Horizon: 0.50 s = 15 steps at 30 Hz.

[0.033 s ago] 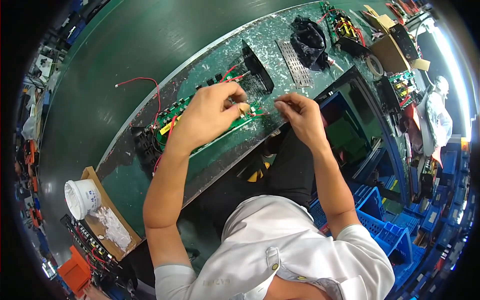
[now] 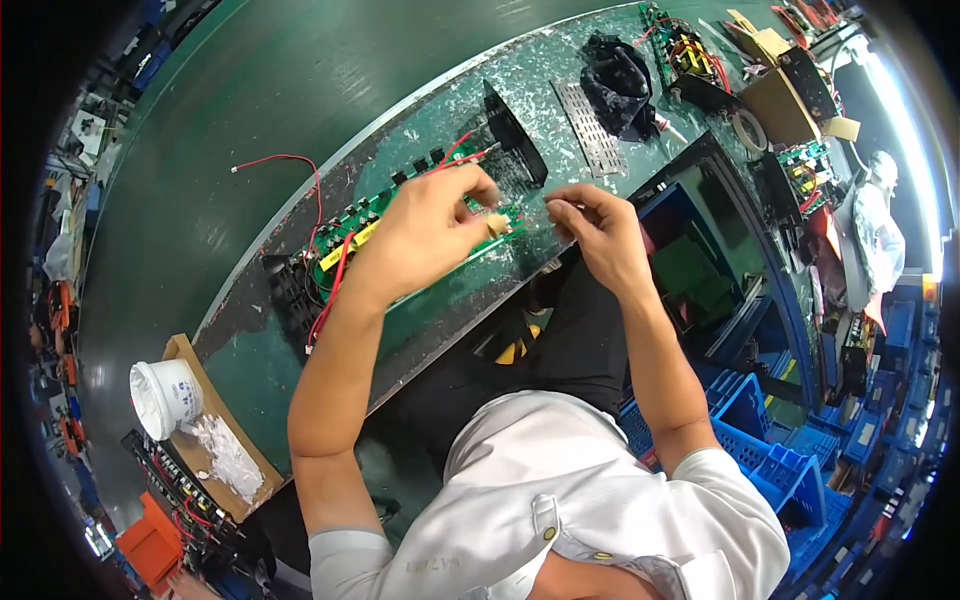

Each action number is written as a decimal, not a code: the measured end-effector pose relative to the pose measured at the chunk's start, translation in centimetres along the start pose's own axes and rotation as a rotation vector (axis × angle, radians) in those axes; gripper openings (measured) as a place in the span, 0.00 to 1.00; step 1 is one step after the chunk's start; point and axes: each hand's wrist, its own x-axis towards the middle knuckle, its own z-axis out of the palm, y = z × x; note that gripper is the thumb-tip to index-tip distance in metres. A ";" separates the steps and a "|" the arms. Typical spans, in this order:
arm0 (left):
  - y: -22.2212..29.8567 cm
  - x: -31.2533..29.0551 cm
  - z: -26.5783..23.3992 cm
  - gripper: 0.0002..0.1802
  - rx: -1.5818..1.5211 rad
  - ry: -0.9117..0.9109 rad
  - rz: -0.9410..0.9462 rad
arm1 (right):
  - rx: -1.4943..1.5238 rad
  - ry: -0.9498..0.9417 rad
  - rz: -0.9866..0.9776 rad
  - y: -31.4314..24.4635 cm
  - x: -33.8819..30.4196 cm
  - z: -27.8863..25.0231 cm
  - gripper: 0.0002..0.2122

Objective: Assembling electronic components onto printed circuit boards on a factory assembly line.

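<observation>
A long green circuit board [image 2: 405,180] with black parts, yellow-wrapped components and red wires lies on the worktable. My left hand [image 2: 425,235] is over the board's right part, fingers curled in toward the thumb. A pale yellowish covering shows at the thumb tip; what these fingers grip is hidden. Right of the board's end, my right hand [image 2: 603,232] is closed, thumb and forefinger pinched together. Anything between them is too small to name. A black end plate [image 2: 515,135] stands upright just beyond the board, and a black slotted part [image 2: 290,300] sits at its left end.
A perforated metal strip [image 2: 590,128] and a dark cloth [image 2: 617,88] lie farther right. The white tub [image 2: 165,398] stands by a cardboard tray [image 2: 250,455] with white paste at left. Blue crates [image 2: 770,470] stand below right. Another board assembly [image 2: 688,55] sits at the far right.
Both hands have shifted very slightly, the right one a little leftward. Short red wire ends near my left thumb have changed position.
</observation>
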 end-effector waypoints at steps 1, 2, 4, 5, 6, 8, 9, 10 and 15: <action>0.2 -0.2 0.4 0.17 0.005 0.003 -0.007 | 0.003 -0.003 -0.002 -0.8 -0.3 0.7 0.07; -0.4 0.0 1.2 0.22 -0.024 0.007 0.066 | 0.024 -0.080 -0.094 -1.7 -0.7 1.4 0.07; -0.8 0.1 2.0 0.26 -0.170 -0.055 0.090 | -0.047 -0.185 -0.358 -2.7 -1.2 2.2 0.09; -1.0 0.2 2.2 0.26 -0.266 -0.095 0.143 | -0.045 -0.184 -0.362 -2.7 -1.2 2.2 0.09; -0.9 0.3 2.0 0.26 -0.261 -0.096 0.147 | -0.012 -0.184 -0.347 -2.6 -1.1 2.1 0.10; -0.4 0.2 1.6 0.20 -0.204 -0.141 -0.020 | 0.110 -0.166 -0.199 -2.2 -1.0 1.8 0.09; -0.1 0.0 1.6 0.14 -0.166 -0.062 0.028 | 0.112 -0.163 -0.204 -1.9 -1.1 1.6 0.09; 0.2 -0.2 1.5 0.14 -0.161 -0.065 0.032 | 0.206 -0.154 -0.110 -1.6 -1.1 1.4 0.08; -0.3 -0.5 1.8 0.11 -0.031 -0.018 0.081 | 0.498 -0.183 0.106 -0.4 -1.2 0.7 0.06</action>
